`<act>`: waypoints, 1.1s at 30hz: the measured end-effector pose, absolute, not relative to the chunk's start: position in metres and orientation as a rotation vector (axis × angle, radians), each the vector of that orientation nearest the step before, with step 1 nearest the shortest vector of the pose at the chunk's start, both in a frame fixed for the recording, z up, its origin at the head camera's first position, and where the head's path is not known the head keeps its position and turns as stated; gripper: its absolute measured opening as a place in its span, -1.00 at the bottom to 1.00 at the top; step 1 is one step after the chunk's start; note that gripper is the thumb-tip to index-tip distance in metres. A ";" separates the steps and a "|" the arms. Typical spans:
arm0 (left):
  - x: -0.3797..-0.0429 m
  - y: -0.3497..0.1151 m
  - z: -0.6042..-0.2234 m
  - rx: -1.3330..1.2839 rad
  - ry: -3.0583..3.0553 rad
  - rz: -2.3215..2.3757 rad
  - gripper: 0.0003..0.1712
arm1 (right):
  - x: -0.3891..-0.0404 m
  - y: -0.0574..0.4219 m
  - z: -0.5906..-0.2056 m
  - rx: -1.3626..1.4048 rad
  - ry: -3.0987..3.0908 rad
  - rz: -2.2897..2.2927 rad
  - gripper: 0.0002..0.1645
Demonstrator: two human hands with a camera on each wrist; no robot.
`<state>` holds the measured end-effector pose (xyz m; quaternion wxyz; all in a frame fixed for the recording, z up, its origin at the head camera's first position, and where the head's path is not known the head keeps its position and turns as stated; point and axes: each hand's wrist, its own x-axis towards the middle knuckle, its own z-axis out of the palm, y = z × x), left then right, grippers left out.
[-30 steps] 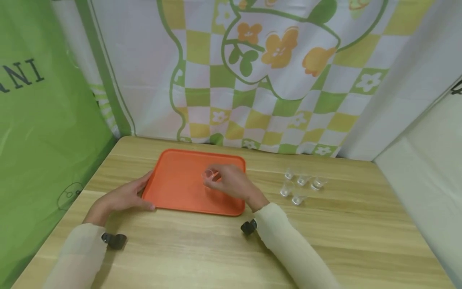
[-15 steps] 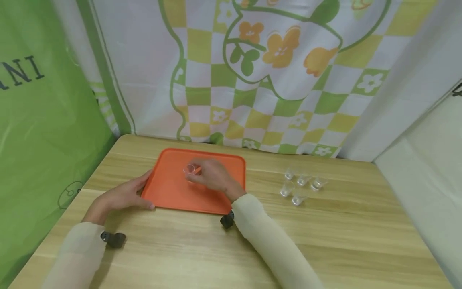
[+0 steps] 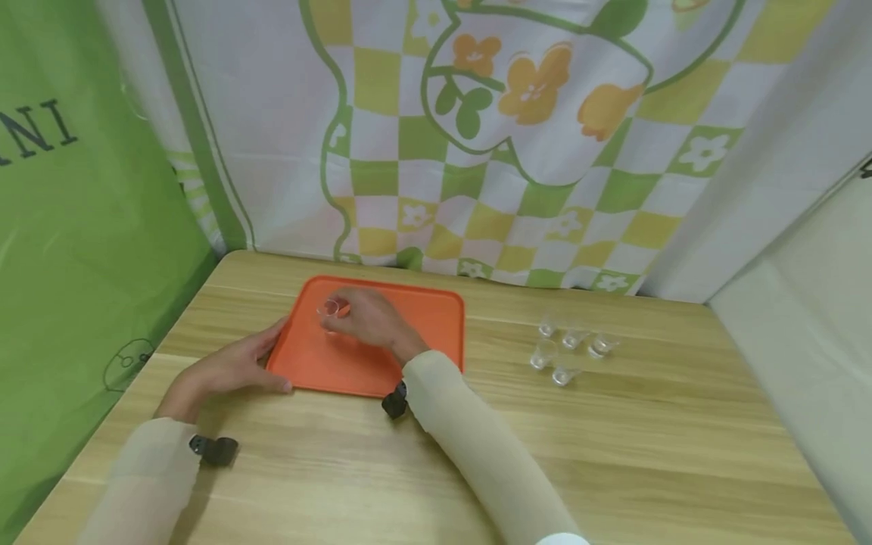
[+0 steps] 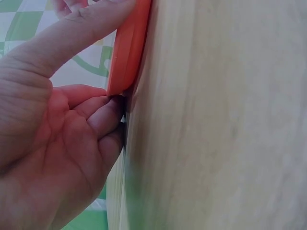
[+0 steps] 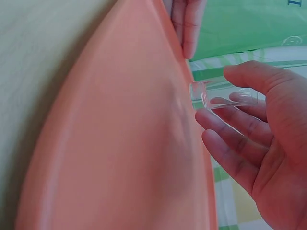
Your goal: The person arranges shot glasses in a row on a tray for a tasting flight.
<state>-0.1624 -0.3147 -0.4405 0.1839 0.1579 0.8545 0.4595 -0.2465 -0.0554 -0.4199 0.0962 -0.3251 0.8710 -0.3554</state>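
In my right hand (image 3: 371,322) I pinch a small clear shot glass (image 5: 230,96) between thumb and fingers. The head view puts it over the left back part of the orange-red tray (image 3: 334,359). Up close in the right wrist view, the glass's thick base points at the tray surface and sits close over it. My left hand (image 3: 232,369) holds the tray's near left corner, thumb at the front rim and fingers along the left side. The left wrist view has the thumb lying against the tray's wall and the other fingers bent at its edge, low by the table.
Several more clear shot glasses (image 3: 543,356) stand in a loose group right of the tray on the wooden table (image 3: 613,454). A patterned curtain (image 3: 463,182) hangs behind the table's back edge, and a green sheet (image 3: 82,250) borders its left side.
My right hand has carried the shot glass leftward and slightly back across the tray, from its middle to its left back part. The left hand stays at the tray's corner.
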 end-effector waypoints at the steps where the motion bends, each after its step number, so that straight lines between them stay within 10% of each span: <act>1: -0.162 -0.316 -0.441 0.444 2.411 1.298 0.44 | -0.247 -0.058 -0.421 -0.959 2.568 -1.067 -0.67; 33: -0.163 -0.315 -0.444 0.437 2.356 1.368 0.42 | -0.254 -0.077 -0.428 -0.941 2.550 -1.046 -0.79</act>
